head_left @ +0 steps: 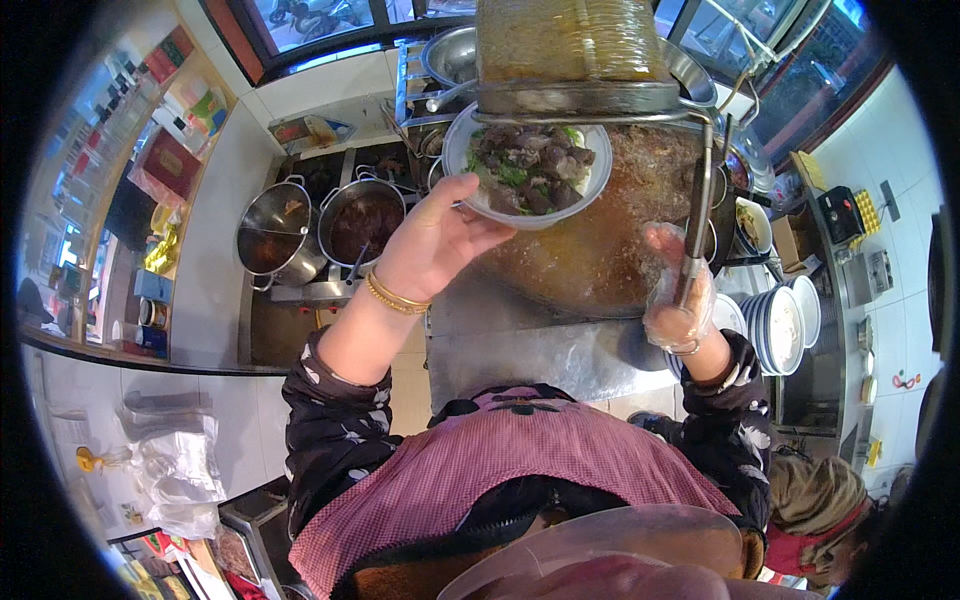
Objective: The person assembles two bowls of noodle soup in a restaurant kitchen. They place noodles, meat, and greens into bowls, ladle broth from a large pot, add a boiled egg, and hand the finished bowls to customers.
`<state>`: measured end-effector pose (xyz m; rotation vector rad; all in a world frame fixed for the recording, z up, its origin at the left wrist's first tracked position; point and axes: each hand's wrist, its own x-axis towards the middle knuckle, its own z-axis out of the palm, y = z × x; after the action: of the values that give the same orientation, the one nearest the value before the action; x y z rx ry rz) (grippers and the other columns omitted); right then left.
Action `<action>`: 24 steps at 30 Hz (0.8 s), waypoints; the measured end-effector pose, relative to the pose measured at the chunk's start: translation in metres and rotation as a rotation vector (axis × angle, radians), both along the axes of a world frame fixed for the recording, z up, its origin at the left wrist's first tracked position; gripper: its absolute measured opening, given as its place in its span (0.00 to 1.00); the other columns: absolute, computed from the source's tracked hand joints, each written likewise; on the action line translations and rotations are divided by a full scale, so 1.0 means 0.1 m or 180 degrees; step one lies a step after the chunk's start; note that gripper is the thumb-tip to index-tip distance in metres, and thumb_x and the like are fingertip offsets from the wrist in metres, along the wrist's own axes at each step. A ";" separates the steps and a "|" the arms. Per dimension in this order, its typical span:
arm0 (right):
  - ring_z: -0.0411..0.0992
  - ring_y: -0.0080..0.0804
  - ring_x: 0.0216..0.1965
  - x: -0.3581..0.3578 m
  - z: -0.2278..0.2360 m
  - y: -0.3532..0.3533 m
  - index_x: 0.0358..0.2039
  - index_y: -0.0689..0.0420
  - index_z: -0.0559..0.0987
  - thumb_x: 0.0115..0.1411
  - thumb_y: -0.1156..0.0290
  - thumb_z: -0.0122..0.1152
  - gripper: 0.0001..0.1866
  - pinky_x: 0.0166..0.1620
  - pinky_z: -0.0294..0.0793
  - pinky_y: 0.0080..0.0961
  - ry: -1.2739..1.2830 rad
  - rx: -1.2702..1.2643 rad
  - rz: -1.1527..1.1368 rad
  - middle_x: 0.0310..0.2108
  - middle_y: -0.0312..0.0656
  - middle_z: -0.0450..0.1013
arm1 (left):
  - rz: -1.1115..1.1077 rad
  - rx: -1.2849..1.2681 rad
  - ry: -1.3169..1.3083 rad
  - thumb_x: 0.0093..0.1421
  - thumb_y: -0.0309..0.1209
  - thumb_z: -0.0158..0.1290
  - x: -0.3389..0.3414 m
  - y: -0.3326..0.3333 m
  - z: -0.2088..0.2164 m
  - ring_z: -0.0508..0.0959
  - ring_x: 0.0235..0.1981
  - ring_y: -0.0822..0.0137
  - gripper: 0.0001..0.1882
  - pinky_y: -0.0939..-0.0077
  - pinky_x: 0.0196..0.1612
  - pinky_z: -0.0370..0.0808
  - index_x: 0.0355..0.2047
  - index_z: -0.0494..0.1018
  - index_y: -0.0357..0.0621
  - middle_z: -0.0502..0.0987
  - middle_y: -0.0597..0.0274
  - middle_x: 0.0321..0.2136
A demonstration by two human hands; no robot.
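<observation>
Going left to right, with the bowl as the anchor. Well left of it there are two pots on the stove, dark stuff in both. Then the left hand, bare, sits at the bowl's near-left side: thumb up by the rim, fingers curled under the wall, so it's gripping the bowl one-handed. Meat and greens are inside.

Right at the bowl's far side is a boxy metal-edged scoop, which hides part of the far rim (can't tell if they touch, or what's in the scoop). Broth lies below and to the bowl's right. Further right, the right hand, in a clear glove, is closed around the scoop's handle. Past that, a stack of plates.

My read: the step in hand is bringing bowl and scoop together above the broth. I'd say the next move calls for a level bowl and a steady right wrist, since that left grip is all on one side.
</observation>
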<state>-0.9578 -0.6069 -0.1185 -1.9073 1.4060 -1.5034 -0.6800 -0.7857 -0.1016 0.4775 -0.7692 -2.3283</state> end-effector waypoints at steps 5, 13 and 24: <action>0.70 0.40 0.56 0.00 0.10 -0.01 0.57 0.64 0.70 0.43 0.64 0.61 0.38 0.60 0.65 0.32 -0.0259 -0.0084 -0.0048 0.53 0.47 0.73 | 0.0021 -0.0111 0.0011 0.63 0.39 0.53 -0.06 -0.03 0.14 0.72 0.55 0.49 0.28 0.49 0.61 0.67 0.58 0.62 0.37 0.71 0.49 0.55; 0.71 0.41 0.56 -0.01 0.17 -0.07 0.55 0.65 0.71 0.37 0.73 0.58 0.38 0.61 0.64 0.31 0.0078 0.0165 -0.0040 0.53 0.49 0.72 | 0.0003 -0.0016 -0.0123 0.63 0.41 0.53 -0.09 -0.04 0.14 0.71 0.55 0.48 0.29 0.49 0.62 0.66 0.59 0.60 0.36 0.70 0.44 0.54; 0.69 0.41 0.58 0.04 0.07 -0.16 0.59 0.68 0.67 0.50 0.72 0.49 0.33 0.62 0.64 0.34 -0.1559 0.0257 -0.0154 0.55 0.50 0.71 | -0.0020 0.0030 -0.0150 0.63 0.39 0.52 -0.10 -0.10 0.06 0.71 0.56 0.48 0.29 0.49 0.62 0.66 0.59 0.60 0.35 0.69 0.45 0.55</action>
<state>-0.9539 -0.6229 -0.1119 -1.3377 1.2648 -1.7521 -0.6903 -0.7955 -0.0960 0.5365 -0.7834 -2.3349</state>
